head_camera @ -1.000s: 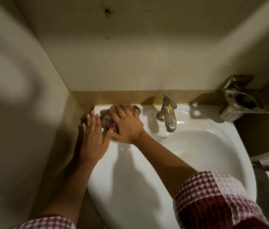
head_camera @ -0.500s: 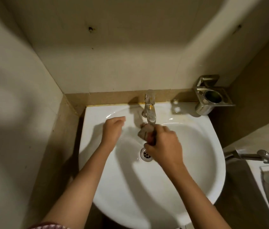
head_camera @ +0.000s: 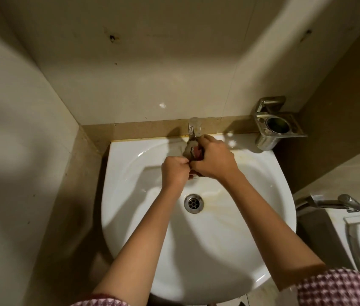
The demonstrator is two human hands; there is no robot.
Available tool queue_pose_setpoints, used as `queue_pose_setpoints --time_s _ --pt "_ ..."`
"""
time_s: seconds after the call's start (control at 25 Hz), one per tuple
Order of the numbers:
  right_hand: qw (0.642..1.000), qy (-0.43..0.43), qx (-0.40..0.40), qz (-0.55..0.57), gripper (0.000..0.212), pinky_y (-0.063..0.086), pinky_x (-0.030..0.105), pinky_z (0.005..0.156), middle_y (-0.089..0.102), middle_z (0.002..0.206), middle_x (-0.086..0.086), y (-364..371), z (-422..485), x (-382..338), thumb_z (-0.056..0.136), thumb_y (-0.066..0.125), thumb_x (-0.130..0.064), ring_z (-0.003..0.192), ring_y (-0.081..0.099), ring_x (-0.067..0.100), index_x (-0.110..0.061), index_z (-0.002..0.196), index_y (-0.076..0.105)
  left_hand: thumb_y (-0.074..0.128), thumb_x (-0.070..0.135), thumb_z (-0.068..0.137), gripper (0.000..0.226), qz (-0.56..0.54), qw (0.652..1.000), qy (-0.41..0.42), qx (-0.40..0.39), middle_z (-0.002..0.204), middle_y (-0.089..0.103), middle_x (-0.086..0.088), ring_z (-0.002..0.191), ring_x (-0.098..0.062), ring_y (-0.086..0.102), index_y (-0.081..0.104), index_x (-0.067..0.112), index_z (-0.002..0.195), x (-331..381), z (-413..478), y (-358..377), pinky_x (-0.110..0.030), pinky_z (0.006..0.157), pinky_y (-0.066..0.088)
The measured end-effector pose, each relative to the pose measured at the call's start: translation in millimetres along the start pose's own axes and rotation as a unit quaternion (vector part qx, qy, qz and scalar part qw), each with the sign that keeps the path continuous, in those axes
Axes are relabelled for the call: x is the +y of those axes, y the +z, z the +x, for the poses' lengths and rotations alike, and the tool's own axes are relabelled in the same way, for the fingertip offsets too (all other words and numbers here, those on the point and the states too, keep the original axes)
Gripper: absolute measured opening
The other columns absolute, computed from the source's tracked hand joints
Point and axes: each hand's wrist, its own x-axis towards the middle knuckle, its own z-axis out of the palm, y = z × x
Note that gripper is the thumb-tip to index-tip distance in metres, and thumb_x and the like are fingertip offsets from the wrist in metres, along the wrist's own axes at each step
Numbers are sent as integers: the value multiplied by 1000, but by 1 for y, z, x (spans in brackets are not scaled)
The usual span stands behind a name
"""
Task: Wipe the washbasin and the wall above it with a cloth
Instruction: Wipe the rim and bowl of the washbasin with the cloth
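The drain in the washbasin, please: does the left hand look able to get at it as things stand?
Probably yes: the drain lies uncovered close by the left hand, with nothing between them, though that hand's grip is on the cloth.

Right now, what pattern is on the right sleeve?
Maroon-and-white checks on the right fabric sleeve; head view.

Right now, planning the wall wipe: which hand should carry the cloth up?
Right, probably. The right hand wraps most of the bunched cloth, up by the tap and nearer the wall; the left hand only grips its lower edge.
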Motion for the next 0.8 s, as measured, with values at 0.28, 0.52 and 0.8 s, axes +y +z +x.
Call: queue_pose_setpoints --time_s 0.28,0.52,0.8 --pt "993 -25 10 -112 67 40 50 97 45 138 1 13 -5 -12 73 61 -33 127 40 26 -18 136 41 37 -12 80 39 -46 999 -26 3 62 55 -7 69 -26 51 53 11 53 -22 -1 5 -34 63 52" --pt "997 -78 -22 -14 66 49 37 89 53 136 0 7 -34 10 70 63 -18 113 53 27 -21 135 49 51 0 84 26 6 999 -30 43 99 71 -12 81 -22 66 70 6 100 -22 4 -6 -33 79 53" --pt "958 46 170 227 30 55 41 77 70 92 8 -65 3 -5 74 60 -12 87 64 27 -15 103 68 48 -2 86 34 3 996 84 37 112 68 -7 100 -11 58 66 12 112 25 8 -4 -20 85 42"
